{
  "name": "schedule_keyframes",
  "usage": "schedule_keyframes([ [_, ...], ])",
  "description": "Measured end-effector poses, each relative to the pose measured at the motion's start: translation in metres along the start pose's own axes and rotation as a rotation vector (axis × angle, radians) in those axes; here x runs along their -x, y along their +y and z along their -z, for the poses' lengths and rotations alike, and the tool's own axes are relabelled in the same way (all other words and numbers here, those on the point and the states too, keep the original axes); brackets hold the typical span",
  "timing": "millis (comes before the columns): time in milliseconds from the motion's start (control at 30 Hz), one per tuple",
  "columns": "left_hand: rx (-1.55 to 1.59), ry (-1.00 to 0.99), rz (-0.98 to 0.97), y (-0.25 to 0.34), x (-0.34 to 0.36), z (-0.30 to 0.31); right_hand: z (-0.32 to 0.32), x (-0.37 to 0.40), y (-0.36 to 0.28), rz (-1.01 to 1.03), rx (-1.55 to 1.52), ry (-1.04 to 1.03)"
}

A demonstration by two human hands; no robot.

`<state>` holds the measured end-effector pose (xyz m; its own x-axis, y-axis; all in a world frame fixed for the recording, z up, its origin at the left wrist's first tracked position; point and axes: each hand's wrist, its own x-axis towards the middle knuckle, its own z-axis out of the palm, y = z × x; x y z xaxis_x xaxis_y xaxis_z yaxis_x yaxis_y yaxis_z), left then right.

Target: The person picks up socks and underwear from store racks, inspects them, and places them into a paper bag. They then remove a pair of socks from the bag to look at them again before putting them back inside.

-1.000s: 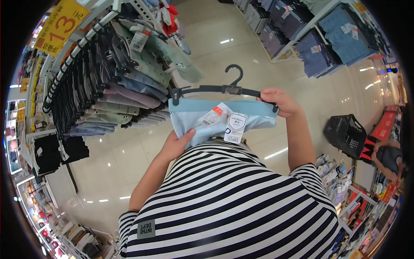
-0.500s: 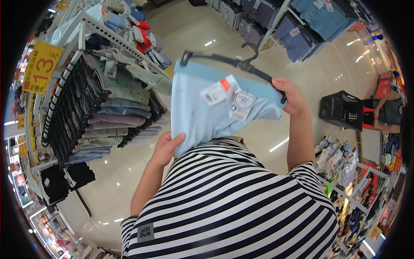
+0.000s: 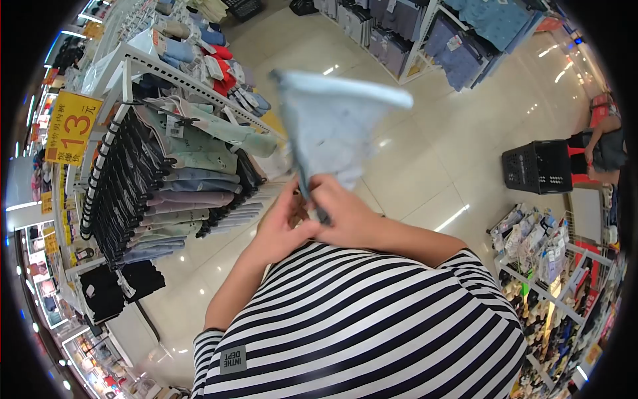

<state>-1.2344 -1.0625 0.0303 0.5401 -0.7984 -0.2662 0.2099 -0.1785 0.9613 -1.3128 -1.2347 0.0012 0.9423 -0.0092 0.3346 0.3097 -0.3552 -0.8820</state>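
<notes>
A light-blue pair of underpants (image 3: pixel 332 130), blurred by motion, is seen nearly edge-on in front of my chest, with its far part fanned out to the right. Along its left side runs the dark clip hanger (image 3: pixel 304 183), whose near end pokes out between my hands. My right hand (image 3: pixel 345 211) is closed around this near end and the waistband. Right beside it, my left hand (image 3: pixel 282 233) has its fingers curled at the same edge and its thumb pointing at my right hand. Its fingertips are partly hidden. The price tags do not show clearly.
At left stands a white rack of hanging underwear (image 3: pixel 199 176) with a yellow price sign (image 3: pixel 73 126). Stacked clothes fill the shelves (image 3: pixel 399 30) at the back. A black basket (image 3: pixel 537 166) and another person (image 3: pixel 606 143) are on the right, above a display of small packed goods (image 3: pixel 531 233).
The underpants and hanger have swung from spread flat to edge-on. My right hand came left and down to the hanger's near end; my left hand moved right to meet it.
</notes>
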Motion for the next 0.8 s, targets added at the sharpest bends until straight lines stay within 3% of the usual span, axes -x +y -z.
schedule_keyframes([
  [33, -0.208, 0.081, -0.073, -0.006, -0.003, -0.001, -0.008, -0.003, -0.008, 0.009, 0.008, -0.055],
  [167, 0.031, 0.212, -0.004, -0.003, 0.001, 0.008, -0.006, -0.01, -0.007, 0.173, -0.013, -0.187],
  [233, -0.029, 0.209, 0.04, -0.005, 0.01, 0.024, 0.003, -0.013, -0.004, 0.266, -0.039, -0.281],
  [333, -0.06, 0.187, 0.063, 0.004, 0.028, 0.04, 0.005, -0.01, 0.022, 0.21, 0.023, -0.117],
  [433, -0.118, 0.131, 0.069, 0.03, 0.056, 0.042, 0.016, -0.019, 0.018, -0.168, 0.122, 0.212],
  [500, -0.248, -0.001, 0.026, 0.038, 0.071, 0.057, 0.011, -0.021, 0.031, -0.263, -0.01, 0.238],
  [567, -0.341, -0.055, 0.025, 0.042, 0.081, 0.067, 0.007, -0.018, 0.045, -0.344, -0.205, 0.092],
  [633, -0.29, -0.033, -0.012, 0.044, 0.084, 0.069, 0.007, -0.015, 0.054, -0.398, -0.459, -0.232],
  [733, -0.188, 0.017, -0.031, 0.046, 0.091, 0.072, 0.007, -0.017, 0.051, -0.453, -0.46, -0.42],
  [800, -0.136, 0.116, -0.02, 0.05, 0.096, 0.068, 0.014, -0.021, 0.052, -0.518, -0.405, -0.371],
])
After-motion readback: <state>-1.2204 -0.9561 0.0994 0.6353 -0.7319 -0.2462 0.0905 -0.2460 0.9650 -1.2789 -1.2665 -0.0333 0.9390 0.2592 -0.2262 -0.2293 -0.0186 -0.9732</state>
